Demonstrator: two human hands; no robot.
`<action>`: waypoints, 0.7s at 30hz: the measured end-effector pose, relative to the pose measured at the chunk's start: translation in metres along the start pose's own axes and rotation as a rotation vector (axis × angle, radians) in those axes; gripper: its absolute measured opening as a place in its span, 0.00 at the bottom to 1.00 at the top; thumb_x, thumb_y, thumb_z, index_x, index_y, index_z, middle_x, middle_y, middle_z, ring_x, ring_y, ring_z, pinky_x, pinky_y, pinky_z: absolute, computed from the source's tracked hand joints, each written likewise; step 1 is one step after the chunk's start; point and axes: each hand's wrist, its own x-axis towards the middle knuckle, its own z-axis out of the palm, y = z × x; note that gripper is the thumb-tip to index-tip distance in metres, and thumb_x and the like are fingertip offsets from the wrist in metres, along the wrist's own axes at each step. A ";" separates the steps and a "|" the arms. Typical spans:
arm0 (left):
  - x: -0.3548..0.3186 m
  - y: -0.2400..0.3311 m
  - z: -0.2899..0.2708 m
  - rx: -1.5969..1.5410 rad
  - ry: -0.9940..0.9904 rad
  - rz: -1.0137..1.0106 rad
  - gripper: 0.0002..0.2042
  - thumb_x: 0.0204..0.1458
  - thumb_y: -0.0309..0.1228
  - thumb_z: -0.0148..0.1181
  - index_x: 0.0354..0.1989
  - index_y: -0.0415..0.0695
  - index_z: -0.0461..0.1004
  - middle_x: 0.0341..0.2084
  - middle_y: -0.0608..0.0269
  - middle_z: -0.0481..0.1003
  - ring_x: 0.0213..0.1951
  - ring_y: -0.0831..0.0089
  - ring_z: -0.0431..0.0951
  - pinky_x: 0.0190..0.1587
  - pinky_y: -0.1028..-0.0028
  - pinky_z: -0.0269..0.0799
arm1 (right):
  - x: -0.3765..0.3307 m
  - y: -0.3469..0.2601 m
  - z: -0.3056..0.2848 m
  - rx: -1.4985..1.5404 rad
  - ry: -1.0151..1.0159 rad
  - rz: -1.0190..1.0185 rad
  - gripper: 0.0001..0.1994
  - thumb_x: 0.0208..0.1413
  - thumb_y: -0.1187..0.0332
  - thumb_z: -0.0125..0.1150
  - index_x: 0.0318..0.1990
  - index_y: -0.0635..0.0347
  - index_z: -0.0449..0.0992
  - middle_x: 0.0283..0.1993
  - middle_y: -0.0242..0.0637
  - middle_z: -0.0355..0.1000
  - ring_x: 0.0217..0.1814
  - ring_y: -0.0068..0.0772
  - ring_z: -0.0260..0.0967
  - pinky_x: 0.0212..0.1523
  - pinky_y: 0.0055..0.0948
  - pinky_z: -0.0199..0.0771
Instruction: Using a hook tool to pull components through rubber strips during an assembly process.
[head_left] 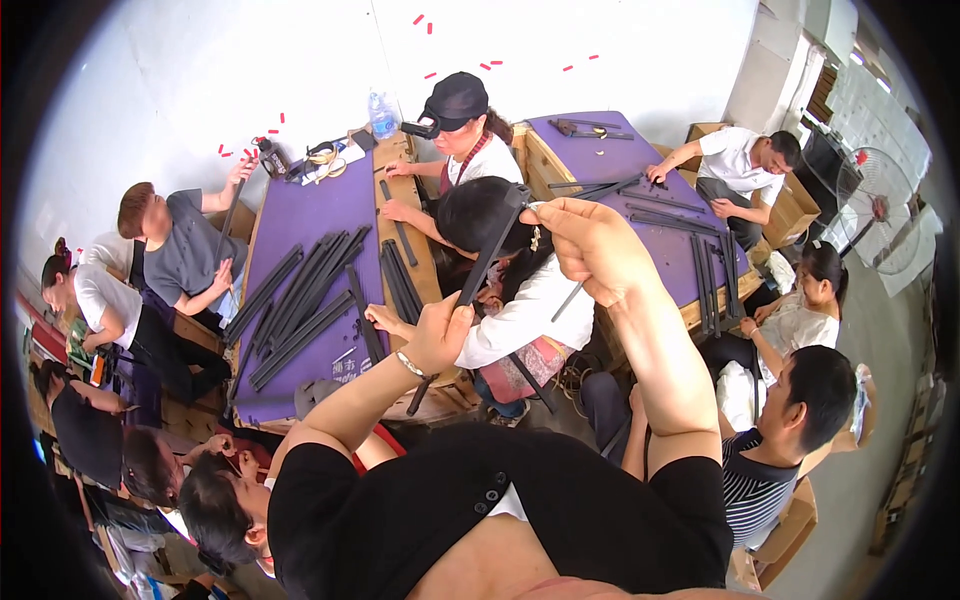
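My left hand (pixel 438 332) is wrapped round a long, slim black bar (pixel 487 258), raised at a slant in front of me. The bar's upper end carries a wider black end piece (pixel 517 196); its lower part passes below my left fist. Close beside that end, my right hand (pixel 588 242) is closed in a pinch. Something small and pale shows at its fingertips, too small to name. Whether it touches the bar I cannot tell. Behind the bar sits a person in a white top, partly covered by my hands.
Several similar black bars (pixel 300 300) lie on the purple tabletop (pixel 290 222) at left. A second purple table (pixel 575 150) at right holds more bars. Co-workers sit and stand close on both sides. A standing fan (pixel 878 205) and cardboard boxes are at far right.
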 end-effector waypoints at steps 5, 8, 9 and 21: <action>0.001 -0.002 -0.002 0.007 -0.040 -0.063 0.15 0.54 0.38 0.43 0.29 0.35 0.65 0.11 0.55 0.62 0.14 0.64 0.64 0.19 0.70 0.59 | 0.021 0.029 0.000 -0.427 0.157 -0.421 0.06 0.53 0.70 0.52 0.34 0.63 0.70 0.10 0.26 0.53 0.11 0.15 0.49 0.12 0.20 0.51; 0.001 0.004 0.001 -0.190 -0.024 -0.041 0.17 0.56 0.42 0.42 0.23 0.40 0.61 0.10 0.73 0.58 0.13 0.86 0.54 0.15 0.83 0.51 | 0.018 0.030 0.008 -1.147 0.407 -1.015 0.04 0.49 0.72 0.55 0.32 0.60 0.70 0.12 0.32 0.58 0.13 0.23 0.59 0.14 0.25 0.59; 0.001 0.006 0.003 -0.190 -0.022 -0.042 0.17 0.56 0.42 0.42 0.23 0.40 0.61 0.10 0.73 0.58 0.13 0.86 0.54 0.15 0.83 0.51 | 0.016 0.028 0.010 -1.378 0.457 -1.155 0.04 0.47 0.73 0.56 0.32 0.58 0.69 0.14 0.34 0.61 0.15 0.29 0.63 0.16 0.28 0.62; 0.015 -0.011 -0.011 0.072 0.115 0.075 0.14 0.53 0.36 0.44 0.27 0.35 0.65 0.12 0.52 0.63 0.15 0.59 0.67 0.20 0.70 0.60 | 0.019 0.011 -0.008 0.391 -0.285 0.126 0.10 0.58 0.68 0.45 0.38 0.65 0.70 0.13 0.19 0.47 0.10 0.12 0.38 0.11 0.14 0.39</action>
